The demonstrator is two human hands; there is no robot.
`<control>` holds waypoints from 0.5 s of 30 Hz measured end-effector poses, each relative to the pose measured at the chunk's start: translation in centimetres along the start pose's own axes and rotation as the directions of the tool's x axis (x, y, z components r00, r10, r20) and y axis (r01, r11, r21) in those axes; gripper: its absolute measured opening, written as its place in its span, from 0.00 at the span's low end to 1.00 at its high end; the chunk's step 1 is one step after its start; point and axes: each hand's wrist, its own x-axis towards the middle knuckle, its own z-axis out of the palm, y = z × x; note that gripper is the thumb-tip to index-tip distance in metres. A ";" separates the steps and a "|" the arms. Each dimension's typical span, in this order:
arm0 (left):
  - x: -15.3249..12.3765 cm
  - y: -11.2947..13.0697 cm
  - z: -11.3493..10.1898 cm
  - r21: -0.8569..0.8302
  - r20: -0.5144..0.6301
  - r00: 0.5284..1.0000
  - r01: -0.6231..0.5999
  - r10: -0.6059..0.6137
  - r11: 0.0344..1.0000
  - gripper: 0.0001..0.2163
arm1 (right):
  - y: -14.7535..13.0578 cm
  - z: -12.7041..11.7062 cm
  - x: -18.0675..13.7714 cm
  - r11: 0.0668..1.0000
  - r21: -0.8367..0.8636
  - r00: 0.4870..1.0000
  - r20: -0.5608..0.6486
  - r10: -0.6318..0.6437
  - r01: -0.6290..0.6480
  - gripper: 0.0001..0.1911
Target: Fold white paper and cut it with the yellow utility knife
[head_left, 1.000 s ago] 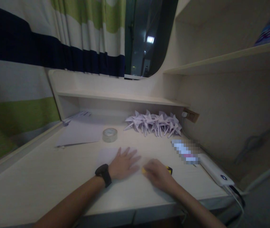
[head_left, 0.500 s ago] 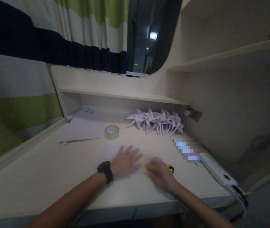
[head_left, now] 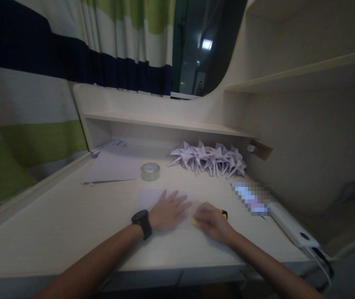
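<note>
My left hand (head_left: 168, 211) lies flat with fingers spread on a pale sheet of paper (head_left: 148, 198) on the desk (head_left: 55, 224). A black watch (head_left: 142, 222) sits on that wrist. My right hand (head_left: 211, 221) is beside it, fingers curled around a small yellow and black tool (head_left: 224, 214), likely a utility knife, whose tip touches the paper near the left fingertips. Most of the tool is hidden under the hand.
A roll of clear tape (head_left: 150, 171) stands behind the paper. A pile of folded paper pinwheels (head_left: 210, 160) lies at the back right. Loose sheets (head_left: 112, 166) are at the back left. A white power bank (head_left: 294, 230) with cables lies at the right edge.
Both hands stay nearly in place on the paper. The view has shifted slightly left and down, so everything sits a little further right and higher.
</note>
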 end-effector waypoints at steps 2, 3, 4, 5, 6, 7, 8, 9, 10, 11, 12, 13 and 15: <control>0.0 0.0 0.0 0.002 -0.006 1.000 0.006 -0.005 1.000 0.23 | -0.2 -0.2 0.0 1.000 -0.001 1.000 -0.003 0.002 -0.002 0.11; -0.1 0.1 0.0 0.003 -0.009 1.000 0.008 -0.008 1.000 0.23 | -0.3 -0.3 -0.1 1.000 0.004 1.000 -0.003 0.005 -0.005 0.11; -0.1 0.1 0.0 0.003 -0.012 1.000 0.011 -0.011 1.000 0.23 | -0.5 -0.5 -0.3 1.000 0.011 1.000 0.002 0.007 -0.007 0.11; -0.1 0.1 0.0 0.004 -0.014 1.000 0.012 -0.012 1.000 0.23 | -0.7 -0.7 -0.4 1.000 0.019 1.000 0.011 0.010 -0.010 0.10; -0.2 0.1 0.0 0.005 -0.016 1.000 0.012 -0.012 1.000 0.23 | -0.8 -0.8 -0.6 1.000 0.026 1.000 0.019 0.014 -0.014 0.10; -0.2 0.1 0.0 0.005 -0.015 1.000 0.012 -0.012 1.000 0.23 | -1.0 -1.0 -0.7 0.999 0.029 0.999 0.027 0.017 -0.018 0.10; -0.2 0.2 0.1 0.004 -0.014 1.000 0.010 -0.010 1.000 0.23 | -1.1 -1.1 -0.9 0.999 0.028 0.999 0.034 0.020 -0.021 0.10; -0.2 0.2 0.1 0.001 -0.012 1.000 0.009 -0.009 1.000 0.23 | -1.2 -1.2 -1.0 0.999 0.023 0.999 0.032 0.025 -0.026 0.11; -0.2 0.2 0.1 -0.003 -0.010 1.000 0.010 -0.010 1.000 0.23 | -1.2 -1.3 -1.1 0.999 0.017 0.999 0.026 0.029 -0.030 0.11; -0.2 0.2 0.0 -0.011 -0.007 1.000 0.014 -0.014 1.000 0.23 | -1.3 -1.2 -1.1 0.999 0.010 0.999 0.020 0.032 -0.032 0.11; -0.1 0.1 -0.1 -0.021 -0.007 1.000 0.021 -0.021 1.000 0.23 | -1.3 -1.2 -1.1 0.999 0.004 0.999 0.016 0.033 -0.033 0.12; 0.0 -0.1 -0.2 -0.035 -0.012 0.999 0.033 -0.034 0.999 0.23 | -1.3 -1.2 -1.1 0.999 0.001 0.999 0.017 0.035 -0.035 0.12; 0.1 -0.9 -0.6 -0.064 -0.044 0.997 0.066 -0.069 0.996 0.24 | -1.3 -1.1 -1.1 0.999 0.001 0.999 0.018 0.037 -0.037 0.11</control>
